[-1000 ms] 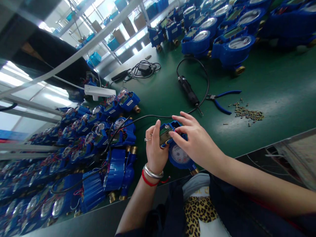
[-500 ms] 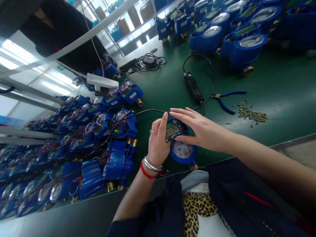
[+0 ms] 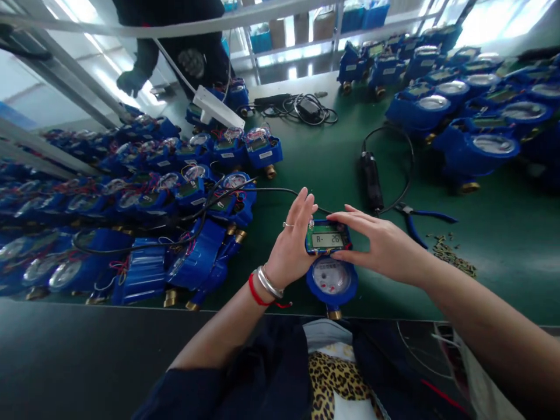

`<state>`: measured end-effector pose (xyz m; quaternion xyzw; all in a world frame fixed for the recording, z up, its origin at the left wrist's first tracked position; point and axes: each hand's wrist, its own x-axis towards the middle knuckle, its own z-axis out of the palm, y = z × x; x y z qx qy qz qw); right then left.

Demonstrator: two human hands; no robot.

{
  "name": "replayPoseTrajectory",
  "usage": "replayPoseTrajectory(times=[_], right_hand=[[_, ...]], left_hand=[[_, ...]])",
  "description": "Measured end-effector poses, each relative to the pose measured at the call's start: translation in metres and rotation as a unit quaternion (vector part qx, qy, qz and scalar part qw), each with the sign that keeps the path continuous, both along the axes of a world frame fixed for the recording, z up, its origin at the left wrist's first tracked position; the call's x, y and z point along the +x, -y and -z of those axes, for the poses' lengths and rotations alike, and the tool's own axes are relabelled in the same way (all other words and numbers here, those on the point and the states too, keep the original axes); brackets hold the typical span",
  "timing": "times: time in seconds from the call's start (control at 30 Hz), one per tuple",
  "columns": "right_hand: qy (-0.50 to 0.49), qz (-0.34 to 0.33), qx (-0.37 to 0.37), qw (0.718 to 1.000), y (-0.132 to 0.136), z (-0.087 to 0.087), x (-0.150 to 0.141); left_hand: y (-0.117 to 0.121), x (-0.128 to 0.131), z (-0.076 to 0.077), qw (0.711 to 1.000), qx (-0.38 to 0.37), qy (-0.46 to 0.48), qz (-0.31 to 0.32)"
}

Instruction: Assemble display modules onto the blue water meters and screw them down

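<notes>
A blue water meter (image 3: pixel 332 286) lies before me near the table's front edge, its round dial towards me and its brass fitting pointing at my body. Above the dial, its open housing shows a green circuit board with a lit display (image 3: pixel 327 240) reading "A- 26" or similar. My left hand (image 3: pixel 292 248) grips the housing's left side, fingers pointing up and away. On the right, my right hand (image 3: pixel 376 239) clasps the housing between thumb at the near edge and fingers at the far edge. The fingertips' exact contact is partly hidden.
Rows of blue meters (image 3: pixel 188 186) with loose wires fill the left; more meters (image 3: pixel 476 143) stand at the right. Beyond my right hand lie a black electric screwdriver (image 3: pixel 371 182), blue-handled pliers (image 3: pixel 431 215) and small screws (image 3: pixel 455 256). A coiled cable (image 3: pixel 308 111) and another person (image 3: pixel 175 46) are farther back.
The camera view has turned, levelling the table. The display's digits have changed from about 25 to 26. My right fingers have shifted towards the housing's right end, uncovering more of the board.
</notes>
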<state>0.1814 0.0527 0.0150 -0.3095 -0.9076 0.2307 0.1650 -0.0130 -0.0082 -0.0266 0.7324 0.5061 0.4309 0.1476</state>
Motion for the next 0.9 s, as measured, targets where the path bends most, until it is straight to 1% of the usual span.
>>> replayPoseTrajectory(times=[0.13,0.23,0.33,0.47,0.53,0.67,0.9], right_hand=[[0.011,-0.019,0.001,1.000,-0.005,0.000,0.001],[0.016,-0.024,-0.002,1.000,-0.007,0.002,0.003],[0.018,-0.040,0.003,0.999,-0.009,0.005,0.005],[0.031,-0.056,0.017,0.998,-0.011,0.008,0.009],[0.041,-0.059,0.022,0.997,-0.013,0.009,0.010],[0.045,-0.076,0.039,0.995,-0.014,0.011,0.012],[0.064,-0.066,0.038,0.995,-0.012,0.012,0.018]], left_hand=[[0.000,-0.003,0.001,0.998,-0.021,-0.049,-0.033],[0.000,-0.006,0.002,0.996,-0.043,-0.069,-0.038],[0.001,-0.006,0.003,0.996,-0.071,-0.038,-0.041],[0.005,-0.002,0.004,0.990,-0.109,0.011,-0.090],[0.007,-0.001,0.003,0.985,-0.135,0.026,-0.104],[0.007,0.000,-0.001,0.975,-0.196,0.047,-0.096],[0.004,-0.003,-0.002,0.971,-0.219,0.028,-0.088]])
